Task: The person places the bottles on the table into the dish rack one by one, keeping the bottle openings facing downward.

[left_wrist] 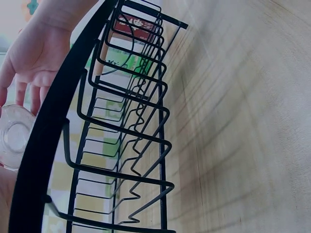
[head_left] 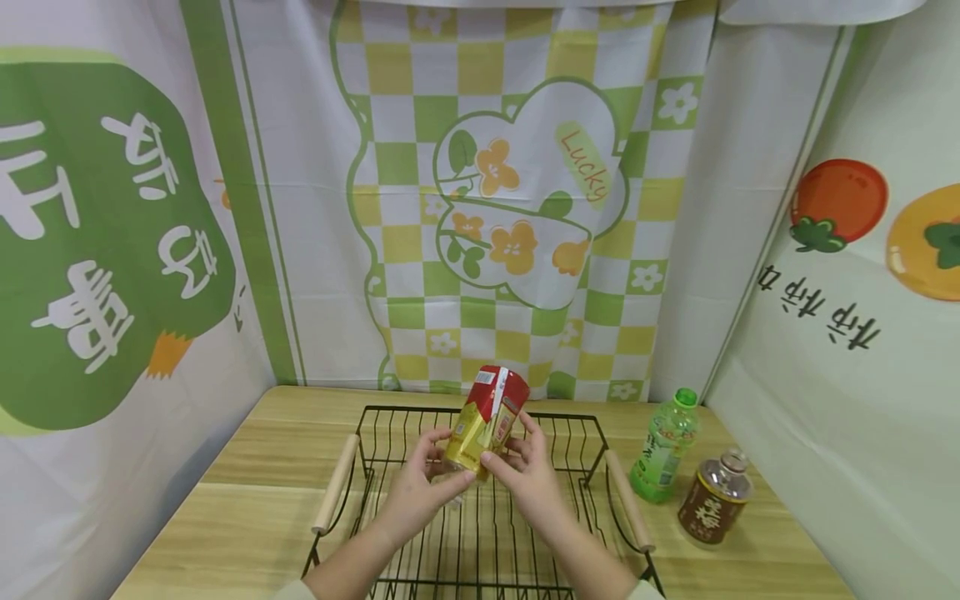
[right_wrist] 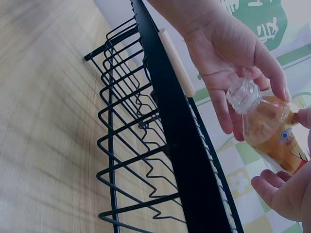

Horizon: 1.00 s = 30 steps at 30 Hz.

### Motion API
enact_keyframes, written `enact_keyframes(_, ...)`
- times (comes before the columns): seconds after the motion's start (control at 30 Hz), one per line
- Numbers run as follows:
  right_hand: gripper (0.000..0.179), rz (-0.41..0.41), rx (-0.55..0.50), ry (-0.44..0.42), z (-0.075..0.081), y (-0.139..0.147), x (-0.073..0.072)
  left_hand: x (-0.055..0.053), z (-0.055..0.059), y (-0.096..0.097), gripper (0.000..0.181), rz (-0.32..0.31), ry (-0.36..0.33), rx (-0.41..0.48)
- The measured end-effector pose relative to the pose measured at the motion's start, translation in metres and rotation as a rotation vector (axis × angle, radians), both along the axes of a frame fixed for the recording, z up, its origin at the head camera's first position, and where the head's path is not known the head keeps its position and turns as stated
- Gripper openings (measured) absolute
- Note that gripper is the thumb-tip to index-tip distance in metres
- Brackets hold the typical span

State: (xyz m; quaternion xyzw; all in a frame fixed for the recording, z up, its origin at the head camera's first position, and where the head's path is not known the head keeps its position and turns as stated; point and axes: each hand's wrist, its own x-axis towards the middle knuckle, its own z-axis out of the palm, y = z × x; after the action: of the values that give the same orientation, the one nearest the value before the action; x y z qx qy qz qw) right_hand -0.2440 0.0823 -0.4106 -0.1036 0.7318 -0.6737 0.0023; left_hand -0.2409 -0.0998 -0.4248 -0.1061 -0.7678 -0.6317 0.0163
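Note:
Both hands hold a bottle with a red and gold label (head_left: 487, 421) above a black wire rack (head_left: 480, 550). The bottle is tilted, with its red end up and away and its clear neck (right_wrist: 244, 94) pointing down. My left hand (head_left: 423, 483) grips its left side, the thumb near the neck end. My right hand (head_left: 531, 467) holds the other side, thumb on the label and fingers behind. In the left wrist view a round clear part of the bottle (left_wrist: 15, 133) shows beside the right hand (left_wrist: 41, 58).
Wooden handles (head_left: 336, 485) sit at both sides of the rack, on a wood-grain table (head_left: 202, 525). To the right stand a green bottle (head_left: 666, 450) and a brown-labelled bottle (head_left: 712, 504). Printed cloth (head_left: 517, 200) hangs behind and at both sides.

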Motion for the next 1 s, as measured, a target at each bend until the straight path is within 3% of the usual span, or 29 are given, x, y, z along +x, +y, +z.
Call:
enact_keyframes(0.4,0.094,0.042,-0.061,-0.029,-0.001,-0.009,-0.004,0.002,-0.003,-0.003,0.074,-0.048,-0.027,-0.008)
enact_keyframes(0.53,0.094,0.054,-0.06,-0.036,-0.001,-0.013,-0.008,0.004,-0.001,-0.011,0.081,-0.031,-0.055,-0.032)
enact_keyframes(0.7,0.094,0.061,-0.05,-0.031,-0.003,-0.02,-0.013,0.004,0.003,-0.038,0.074,0.088,0.019,-0.15)
enact_keyframes(0.83,0.094,0.065,-0.026,-0.036,-0.004,-0.027,-0.015,0.002,0.005,-0.07,0.063,0.166,0.117,-0.343)
enact_keyframes(0.93,0.095,0.072,-0.023,-0.046,-0.006,-0.034,-0.017,-0.001,0.003,-0.092,0.061,0.18,0.089,-0.443)
enact_keyframes(1.0,0.096,0.068,-0.019,-0.052,-0.008,-0.038,-0.019,-0.004,-0.001,-0.103,0.063,0.158,0.021,-0.436)
